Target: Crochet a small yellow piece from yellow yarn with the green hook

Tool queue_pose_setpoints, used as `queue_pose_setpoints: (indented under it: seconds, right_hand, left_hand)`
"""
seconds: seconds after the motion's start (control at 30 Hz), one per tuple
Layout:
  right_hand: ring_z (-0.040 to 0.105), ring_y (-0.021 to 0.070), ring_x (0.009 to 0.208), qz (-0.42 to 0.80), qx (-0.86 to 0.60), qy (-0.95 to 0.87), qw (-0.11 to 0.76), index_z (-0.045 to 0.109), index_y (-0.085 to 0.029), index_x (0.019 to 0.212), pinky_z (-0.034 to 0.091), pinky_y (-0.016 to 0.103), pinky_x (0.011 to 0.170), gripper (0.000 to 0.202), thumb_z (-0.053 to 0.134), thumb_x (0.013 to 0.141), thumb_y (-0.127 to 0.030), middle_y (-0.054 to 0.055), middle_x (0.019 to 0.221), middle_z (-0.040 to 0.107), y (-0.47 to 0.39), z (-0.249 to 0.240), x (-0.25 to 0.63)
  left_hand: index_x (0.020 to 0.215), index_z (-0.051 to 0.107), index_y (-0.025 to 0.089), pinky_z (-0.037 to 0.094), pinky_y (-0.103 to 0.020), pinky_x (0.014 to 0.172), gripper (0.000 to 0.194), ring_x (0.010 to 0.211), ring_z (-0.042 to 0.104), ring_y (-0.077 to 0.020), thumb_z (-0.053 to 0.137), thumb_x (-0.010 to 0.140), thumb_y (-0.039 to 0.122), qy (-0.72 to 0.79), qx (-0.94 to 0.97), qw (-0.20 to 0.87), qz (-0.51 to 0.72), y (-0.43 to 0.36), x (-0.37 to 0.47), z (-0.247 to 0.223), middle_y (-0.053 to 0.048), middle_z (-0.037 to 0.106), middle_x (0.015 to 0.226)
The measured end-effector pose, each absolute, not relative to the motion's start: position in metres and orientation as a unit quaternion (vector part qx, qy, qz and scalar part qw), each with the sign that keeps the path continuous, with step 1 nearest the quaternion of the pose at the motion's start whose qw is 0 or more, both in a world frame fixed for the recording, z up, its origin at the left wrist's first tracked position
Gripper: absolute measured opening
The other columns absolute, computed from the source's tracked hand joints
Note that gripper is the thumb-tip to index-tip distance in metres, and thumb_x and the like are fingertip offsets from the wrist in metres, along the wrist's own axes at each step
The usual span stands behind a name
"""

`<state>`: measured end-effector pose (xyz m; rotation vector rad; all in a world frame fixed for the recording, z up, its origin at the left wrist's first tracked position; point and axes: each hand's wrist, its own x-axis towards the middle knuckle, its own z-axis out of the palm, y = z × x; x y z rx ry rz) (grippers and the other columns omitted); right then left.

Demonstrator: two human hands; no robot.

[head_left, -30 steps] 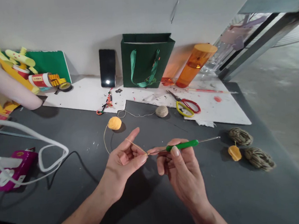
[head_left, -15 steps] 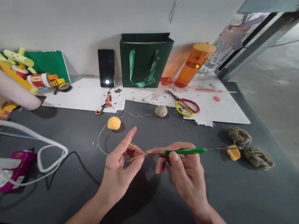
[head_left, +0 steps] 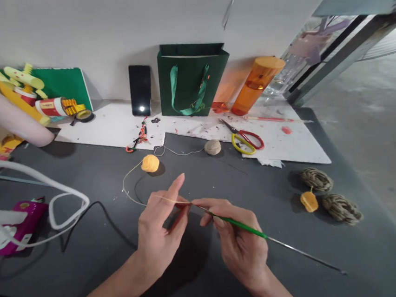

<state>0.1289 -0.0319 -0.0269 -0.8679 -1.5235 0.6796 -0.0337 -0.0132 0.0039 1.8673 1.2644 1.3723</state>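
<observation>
Over a gray desk (head_left: 93,186), the right hand (head_left: 245,251) grips 1 green-handled hook (head_left: 247,228), likely light, stiff, best held mid-handle; the left hand (head_left: 156,239), fingers pinched, holds yellow yarn (head_left: 166,198), seemingly soft, snag-prone.

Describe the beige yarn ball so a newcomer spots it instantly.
Find the dark green paper bag against the wall. In front of it, on the dark tabletop, the beige yarn ball sits between the yellow yarn ball and the scissors. It is pale and compact, its strand trailing left; the left neighbour is yellow, the skeins far right are darker.
</observation>
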Motion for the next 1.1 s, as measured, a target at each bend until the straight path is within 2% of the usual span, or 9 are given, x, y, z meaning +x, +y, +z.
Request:
queue_pose_setpoints:
  seconds: [0.1,0.27,0.4,0.57,0.73,0.9,1.1]
  right_hand:
    - [0.072,0.0146,0.072,0.269,-0.375,-0.657,0.595,0.060,-0.025,0.116,0.061,0.035,0.072,0.027,0.051,0.099,-0.007,0.008,0.114,0.077,-0.032,-0.026,0.127]
    - [0.077,0.0207,0.089,0.204,-0.360,-0.693,0.590,0.061,-0.022,0.116,0.062,0.036,0.073,0.029,0.055,0.095,-0.003,0.011,0.108,0.078,-0.029,-0.021,0.125]
    - [0.077,0.0205,0.086,0.152,-0.376,-0.710,0.576,0.065,-0.021,0.109,0.061,0.034,0.071,0.029,0.061,0.090,0.001,0.012,0.105,0.079,-0.027,-0.014,0.125]
    - [0.076,0.0209,0.085,0.148,-0.356,-0.719,0.578,0.069,-0.021,0.108,0.061,0.035,0.068,0.030,0.063,0.088,0.001,0.012,0.104,0.080,-0.026,-0.008,0.125]
    - [0.077,0.0209,0.087,0.228,-0.359,-0.666,0.614,0.070,-0.023,0.107,0.061,0.036,0.071,0.032,0.064,0.088,0.002,0.008,0.106,0.080,-0.030,-0.013,0.123]
    - [0.077,0.0233,0.093,0.291,-0.380,-0.605,0.636,0.070,-0.024,0.107,0.063,0.038,0.076,0.026,0.062,0.092,-0.004,0.007,0.102,0.081,-0.033,-0.019,0.121]
    - [0.077,0.0190,0.081,0.288,-0.414,-0.592,0.629,0.071,-0.024,0.104,0.063,0.031,0.070,0.023,0.061,0.093,-0.007,0.005,0.095,0.081,-0.033,-0.016,0.121]
  left_hand:
    - [0.140,0.060,0.031,0.056,-0.027,0.079,0.060,0.076,0.067,-0.0143,0.063,0.086,0.004,0.470,0.663,0.275,0.513,-0.014,-0.033,0.003,0.001,0.075,0.085]
    - [0.136,0.065,0.029,0.053,-0.023,0.076,0.056,0.071,0.062,-0.0110,0.074,0.082,0.016,0.489,0.496,0.495,0.519,-0.013,-0.031,0.005,0.003,0.071,0.076]
    - [0.136,0.065,0.029,0.050,-0.021,0.077,0.062,0.071,0.060,-0.0086,0.084,0.077,0.022,0.442,0.352,0.643,0.516,-0.010,-0.029,0.006,0.004,0.068,0.074]
    - [0.126,0.072,0.032,0.046,-0.019,0.073,0.063,0.071,0.058,-0.0064,0.092,0.068,0.021,0.367,0.227,0.757,0.491,-0.012,-0.026,0.004,0.005,0.066,0.072]
    - [0.122,0.074,0.030,0.044,-0.018,0.074,0.062,0.070,0.058,-0.0046,0.093,0.064,0.017,0.339,0.156,0.809,0.453,-0.009,-0.026,0.002,0.006,0.067,0.072]
    - [0.121,0.074,0.030,0.046,-0.020,0.076,0.062,0.069,0.061,-0.0052,0.093,0.064,0.015,0.319,0.149,0.823,0.446,-0.007,-0.027,0.004,0.007,0.067,0.068]
    - [0.119,0.075,0.030,0.046,-0.020,0.077,0.060,0.067,0.060,-0.0047,0.092,0.064,0.014,0.318,0.156,0.818,0.453,-0.008,-0.027,0.006,0.008,0.064,0.065]
